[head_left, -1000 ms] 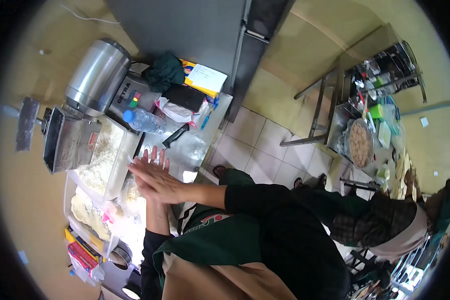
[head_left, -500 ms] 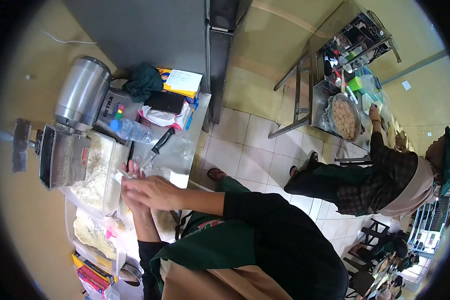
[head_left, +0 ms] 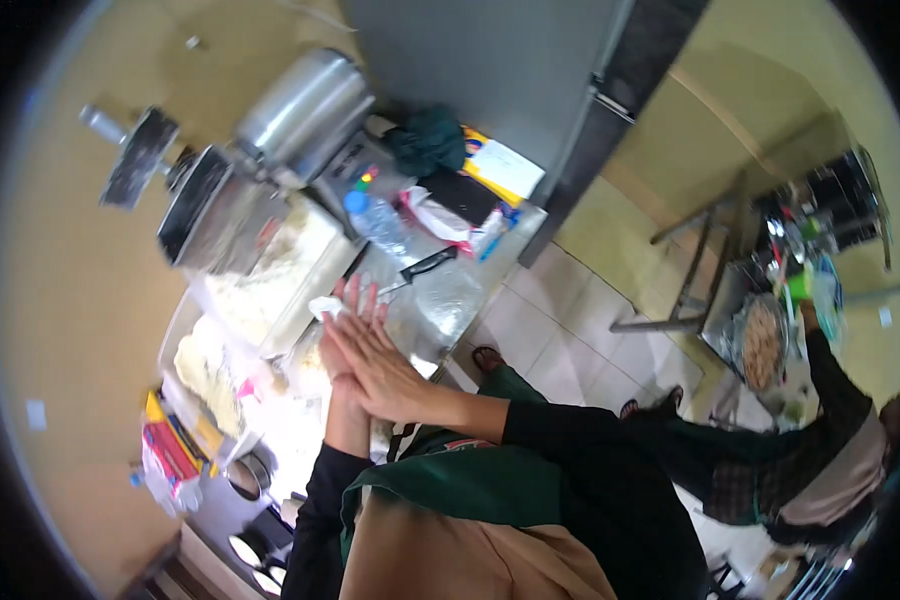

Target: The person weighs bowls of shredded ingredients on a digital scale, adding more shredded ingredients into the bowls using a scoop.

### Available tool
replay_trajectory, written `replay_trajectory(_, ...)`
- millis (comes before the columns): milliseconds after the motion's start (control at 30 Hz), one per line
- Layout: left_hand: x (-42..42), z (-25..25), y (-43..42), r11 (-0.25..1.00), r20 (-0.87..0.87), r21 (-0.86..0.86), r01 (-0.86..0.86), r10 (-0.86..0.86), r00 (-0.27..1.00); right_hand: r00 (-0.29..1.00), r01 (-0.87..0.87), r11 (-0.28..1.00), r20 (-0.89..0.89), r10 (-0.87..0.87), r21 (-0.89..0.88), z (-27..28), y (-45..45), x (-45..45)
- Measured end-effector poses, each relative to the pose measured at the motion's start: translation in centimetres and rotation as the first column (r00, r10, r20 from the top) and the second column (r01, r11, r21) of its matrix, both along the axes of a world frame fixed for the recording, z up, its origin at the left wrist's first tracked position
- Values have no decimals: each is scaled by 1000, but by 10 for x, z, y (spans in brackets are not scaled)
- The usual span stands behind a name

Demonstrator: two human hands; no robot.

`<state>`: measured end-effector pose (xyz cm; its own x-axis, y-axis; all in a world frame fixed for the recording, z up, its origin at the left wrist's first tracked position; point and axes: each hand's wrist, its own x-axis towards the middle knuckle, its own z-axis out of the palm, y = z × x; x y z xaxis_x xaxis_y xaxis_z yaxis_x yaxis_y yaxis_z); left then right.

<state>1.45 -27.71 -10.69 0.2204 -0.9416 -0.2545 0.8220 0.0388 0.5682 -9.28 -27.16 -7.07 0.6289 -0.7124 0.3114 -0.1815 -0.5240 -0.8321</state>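
Lettering on the base of the steel machine (head_left: pixel 305 110) is too blurred to read, the white card (head_left: pixel 507 168) on the yellow box bears marks too small to make out, and only part of the red-and-white print on the green apron (head_left: pixel 460 510) shows. A small white piece (head_left: pixel 325 308) sits at the edge of the hands, its long axis running roughly left to right with a slight downward slope; how far it extends between the palms cannot be told. The right hand (head_left: pixel 385 375) lies flat over the left hand (head_left: pixel 348 345), palm to palm, right fingers straight and close together, left fingers straight and slightly apart, pointing up the view. A tub of white powder (head_left: pixel 265 285) stands just beyond and left of them; a black-handled knife (head_left: pixel 430 265) lies near the fingertips on the bench (head_left: pixel 515 240), by a blue-capped bottle (head_left: pixel 382 225), a dark phone (head_left: pixel 460 195) and a dark cloth (head_left: pixel 428 140). Well apart at right, a co-worker reaches toward a green container (head_left: pixel 799 287) near a bowl of pale brown pieces (head_left: pixel 763 345).
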Motion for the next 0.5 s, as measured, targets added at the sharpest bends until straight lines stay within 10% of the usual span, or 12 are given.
replay_trajectory(100, -17, -13, 13, 969, 9, -247, 22, -20, 1000, 999, -42, 999, -22, 43, 33, -14, -13, 9)
replay_trajectory(267, -14, 2, 20, 968, -26, 141, -208, 214, 977, 980, -189, 980, 52, 192, -54, -13, -4, -12)
replay_trajectory(333, -10, 6, 20, 950, 19, 163, -268, 268, 963, 906, -407, 853, 27, 422, 326, 20, -19, -30)
replay_trajectory(500, -46, 24, 26, 932, 84, 334, -143, 122, 989, 963, -231, 971, 157, 221, 53, 27, -58, -13)
